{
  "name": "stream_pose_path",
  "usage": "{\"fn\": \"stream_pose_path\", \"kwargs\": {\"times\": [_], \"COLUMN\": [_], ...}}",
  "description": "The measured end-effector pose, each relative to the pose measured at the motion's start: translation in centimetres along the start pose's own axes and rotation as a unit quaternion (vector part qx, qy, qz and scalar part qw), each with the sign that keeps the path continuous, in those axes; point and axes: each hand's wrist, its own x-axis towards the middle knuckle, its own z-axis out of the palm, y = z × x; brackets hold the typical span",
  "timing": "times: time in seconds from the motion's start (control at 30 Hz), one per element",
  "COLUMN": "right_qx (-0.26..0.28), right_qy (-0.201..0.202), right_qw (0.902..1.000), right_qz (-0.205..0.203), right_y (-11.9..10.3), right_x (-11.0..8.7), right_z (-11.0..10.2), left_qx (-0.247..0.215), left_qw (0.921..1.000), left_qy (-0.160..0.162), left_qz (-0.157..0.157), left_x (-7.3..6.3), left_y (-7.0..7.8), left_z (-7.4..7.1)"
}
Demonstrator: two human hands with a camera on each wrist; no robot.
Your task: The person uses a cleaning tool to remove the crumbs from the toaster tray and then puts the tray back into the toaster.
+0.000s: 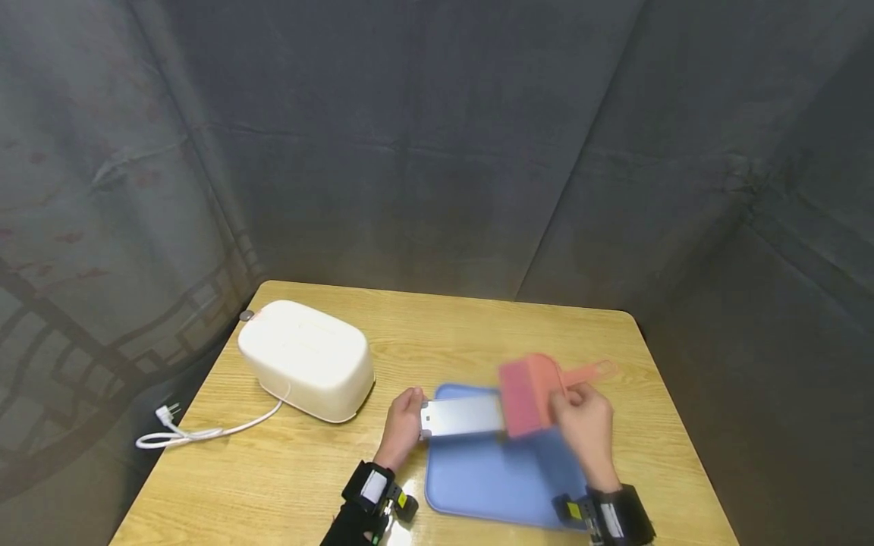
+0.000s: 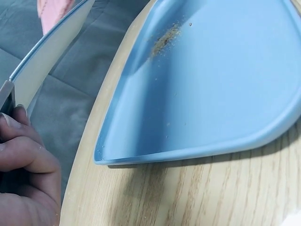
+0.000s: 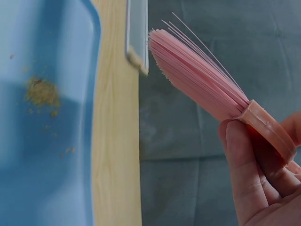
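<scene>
My left hand grips the end of a flat silvery metal crumb tray, held above a blue plastic tray. In the left wrist view its thin plate is seen nearly edge-on. My right hand pinches an orange hand brush near the base of its pink bristles. Those bristles overlap the right end of the metal tray in the head view. A small heap of brown crumbs lies in the blue tray, and a bit of crumb clings to the metal tray's end.
A white boxy appliance, toaster-like, stands on the wooden table at the left. Its white cord and plug trail to the table's left edge. A grey cloth hangs behind the table.
</scene>
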Motion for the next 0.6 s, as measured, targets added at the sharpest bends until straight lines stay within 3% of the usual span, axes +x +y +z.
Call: {"fn": "stream_pose_path", "kwargs": {"times": [0.43,0.6], "right_qx": [0.056,0.074], "right_qy": [-0.071,-0.09], "right_qw": [0.9958,0.9924], "right_qz": [-0.015,-0.041], "right_y": [-4.0,-4.7], "right_x": [-1.8,-2.9], "right_z": [4.1,6.1], "left_qx": [-0.014,-0.013], "left_qw": [0.9999,0.9999], "left_qy": [-0.003,-0.002], "left_qz": [0.007,0.01], "left_x": [-0.1,-0.1], "left_y": [0.1,0.0], "left_z": [0.6,0.8]}}
